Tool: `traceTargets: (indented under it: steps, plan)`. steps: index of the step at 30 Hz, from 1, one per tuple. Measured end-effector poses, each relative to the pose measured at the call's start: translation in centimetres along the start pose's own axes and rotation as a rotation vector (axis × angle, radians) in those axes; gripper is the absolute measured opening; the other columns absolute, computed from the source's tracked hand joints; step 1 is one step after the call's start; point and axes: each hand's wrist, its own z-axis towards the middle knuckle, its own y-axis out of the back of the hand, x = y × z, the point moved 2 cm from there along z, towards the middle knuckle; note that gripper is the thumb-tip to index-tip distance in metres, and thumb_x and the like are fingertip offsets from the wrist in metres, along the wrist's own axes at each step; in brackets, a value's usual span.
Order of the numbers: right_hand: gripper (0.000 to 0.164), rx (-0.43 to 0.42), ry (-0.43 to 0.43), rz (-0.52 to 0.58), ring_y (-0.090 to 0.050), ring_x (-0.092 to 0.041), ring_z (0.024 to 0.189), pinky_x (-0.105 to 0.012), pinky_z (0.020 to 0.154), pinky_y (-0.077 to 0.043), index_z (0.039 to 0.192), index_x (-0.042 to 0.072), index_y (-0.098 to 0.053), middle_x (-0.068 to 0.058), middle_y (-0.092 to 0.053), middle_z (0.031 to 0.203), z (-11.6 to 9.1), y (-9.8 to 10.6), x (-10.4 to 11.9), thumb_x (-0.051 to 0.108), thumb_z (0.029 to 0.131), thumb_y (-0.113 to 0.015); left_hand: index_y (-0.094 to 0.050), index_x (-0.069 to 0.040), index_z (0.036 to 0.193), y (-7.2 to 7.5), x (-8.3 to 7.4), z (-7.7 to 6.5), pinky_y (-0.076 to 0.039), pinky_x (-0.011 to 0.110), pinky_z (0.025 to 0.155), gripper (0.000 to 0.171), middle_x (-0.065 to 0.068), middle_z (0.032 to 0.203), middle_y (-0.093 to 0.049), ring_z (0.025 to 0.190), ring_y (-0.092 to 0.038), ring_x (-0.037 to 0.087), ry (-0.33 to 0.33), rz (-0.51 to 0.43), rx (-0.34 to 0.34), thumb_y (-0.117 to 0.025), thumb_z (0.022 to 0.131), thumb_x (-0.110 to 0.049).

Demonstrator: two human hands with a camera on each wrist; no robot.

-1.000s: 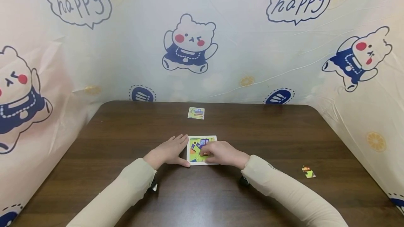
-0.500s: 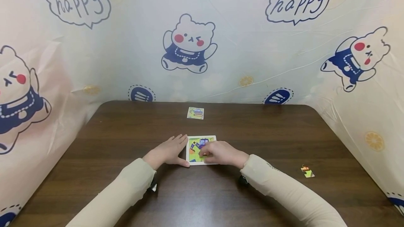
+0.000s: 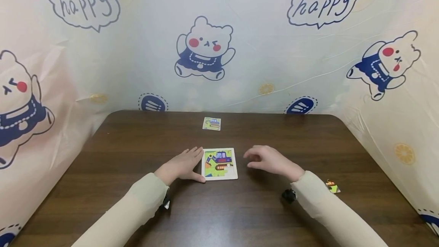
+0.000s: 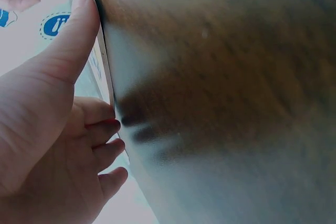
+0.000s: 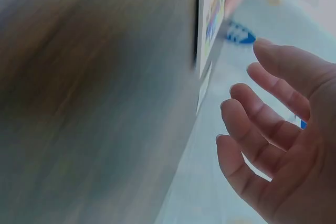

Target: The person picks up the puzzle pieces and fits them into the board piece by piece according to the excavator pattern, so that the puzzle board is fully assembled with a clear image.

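A white-framed jigsaw puzzle with an excavator picture lies flat in mid-table. White base shows at its lower right corner. My left hand rests along the puzzle's left edge, fingers extended and thumb at the near corner. The left wrist view shows that hand's thumb and fingertips against the white edge. Right of the puzzle, apart from it, my right hand is over the table with loosely bent fingers. Nothing is in its grasp in the right wrist view. Loose jigsaw material lies far right beside the right sleeve; how many pieces cannot be told.
A small square card with a similar excavator picture lies behind the puzzle, near the back edge of the brown table. A printed cloth hangs around the back and sides.
My right hand has lifted off the puzzle and moved right, uncovering the excavator's tracks and the white lower right corner. My left hand stays at the puzzle's left edge.
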Motion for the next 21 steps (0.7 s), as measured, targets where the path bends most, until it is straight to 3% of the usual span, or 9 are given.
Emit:
traceTargets:
  steps: [8, 21]
  plan:
    - [0.024, -0.131, -0.044, 0.056, -0.055, -0.014, 0.077, -0.031, 0.068, -0.048, 0.104, 0.002, -0.065, -0.006, -0.062, 0.09, -4.5, 2.1, -4.7, 0.012, 0.082, -0.07, -0.027, 0.007, 0.141, -0.1, 0.0, 0.0, -0.016, 0.045, 0.108, 0.096, 0.02, 0.147, -0.022, 0.135, -0.018, 0.034, 0.0, 0.01, 0.0, -0.063, 0.077, -0.056]
    - [0.036, -0.202, -0.245, 0.054, -0.056, -0.02, 0.084, -0.034, 0.07, -0.049, 0.111, 0.001, -0.062, -0.012, -0.062, 0.102, -12.0, 6.2, -9.0, 0.021, 0.082, -0.071, -0.027, 0.005, 0.142, 0.0, -0.1, 0.0, -0.015, 0.044, 0.109, 0.097, 0.018, 0.148, -0.021, 0.136, -0.017, 0.032, 0.01, 0.007, 0.005, -0.063, 0.077, -0.058]
